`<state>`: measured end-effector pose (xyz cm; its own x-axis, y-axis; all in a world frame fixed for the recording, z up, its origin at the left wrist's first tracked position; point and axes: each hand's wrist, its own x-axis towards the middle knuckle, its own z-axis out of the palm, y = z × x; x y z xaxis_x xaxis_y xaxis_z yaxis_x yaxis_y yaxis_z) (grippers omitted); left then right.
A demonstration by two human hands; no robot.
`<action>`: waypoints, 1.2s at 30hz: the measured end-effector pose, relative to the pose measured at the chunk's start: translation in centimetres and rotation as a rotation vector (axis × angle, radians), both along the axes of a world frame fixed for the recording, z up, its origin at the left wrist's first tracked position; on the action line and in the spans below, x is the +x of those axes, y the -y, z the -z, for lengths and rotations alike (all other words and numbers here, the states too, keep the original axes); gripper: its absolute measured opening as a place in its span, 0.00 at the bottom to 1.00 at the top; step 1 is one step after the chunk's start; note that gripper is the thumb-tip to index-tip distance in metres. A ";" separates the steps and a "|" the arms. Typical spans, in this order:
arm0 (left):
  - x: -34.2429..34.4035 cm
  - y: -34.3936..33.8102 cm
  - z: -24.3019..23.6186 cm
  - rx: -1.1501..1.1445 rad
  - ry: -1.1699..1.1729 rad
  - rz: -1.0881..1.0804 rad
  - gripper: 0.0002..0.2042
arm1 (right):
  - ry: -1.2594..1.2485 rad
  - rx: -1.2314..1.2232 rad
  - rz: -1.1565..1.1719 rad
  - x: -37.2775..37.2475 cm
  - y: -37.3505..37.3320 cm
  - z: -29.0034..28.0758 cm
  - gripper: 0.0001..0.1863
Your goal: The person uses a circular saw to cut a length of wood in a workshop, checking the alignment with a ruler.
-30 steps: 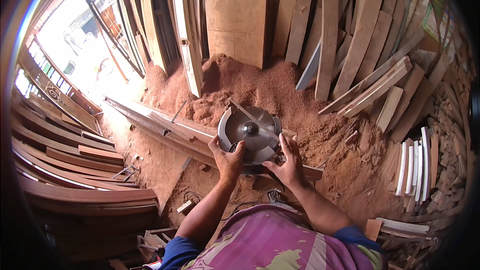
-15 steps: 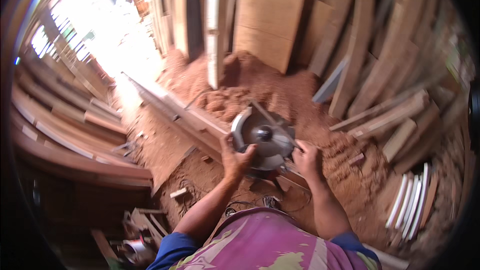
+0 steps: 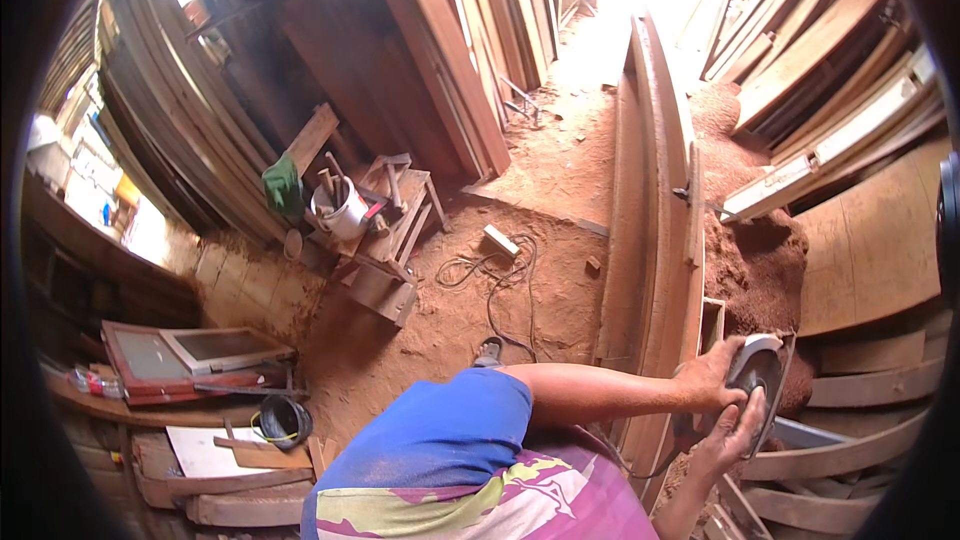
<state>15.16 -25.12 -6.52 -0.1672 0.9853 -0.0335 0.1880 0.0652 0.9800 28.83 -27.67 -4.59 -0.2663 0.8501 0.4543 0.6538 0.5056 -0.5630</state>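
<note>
My left hand (image 3: pixel 708 380) is closed on a silver power tool with a round metal plate and guard (image 3: pixel 762 360), at the lower right of the view. My right hand (image 3: pixel 732 432) is just below it, also closed on the tool, its fingers against the near side. The tool is beside long timber beams (image 3: pixel 652 240), which stretch away toward the bright opening. Sawdust heaps (image 3: pixel 745 275) lie along the beams' far side.
Planks (image 3: pixel 805 5) and boards lean at both sides. A low wooden stand (image 3: pixel 410 225) holds a white bucket (image 3: pixel 348 220) of tools. A cable (image 3: pixel 455 265) and a wood block (image 3: pixel 502 240) lie on the floor. Framed panels (image 3: pixel 215 350) and a black bucket (image 3: pixel 283 420) are lower left.
The view has swung sharply to the left. My hands and the tool now appear at the right, with the tool seen more edge-on, and the beams now run up the picture.
</note>
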 end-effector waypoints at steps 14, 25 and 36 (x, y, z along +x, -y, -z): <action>-35.2 20.8 34.8 -0.130 0.316 -1.236 0.15 | 0.551 0.194 0.356 -3.4 -1.3 3.2 0.32; -68.7 38.4 46.0 -0.390 0.542 -1.823 0.25 | 0.643 0.133 0.449 -7.1 -0.1 1.0 0.32; -77.3 38.9 53.3 -0.262 1.071 -1.790 0.13 | 0.641 0.000 0.368 0.9 -2.4 2.9 0.37</action>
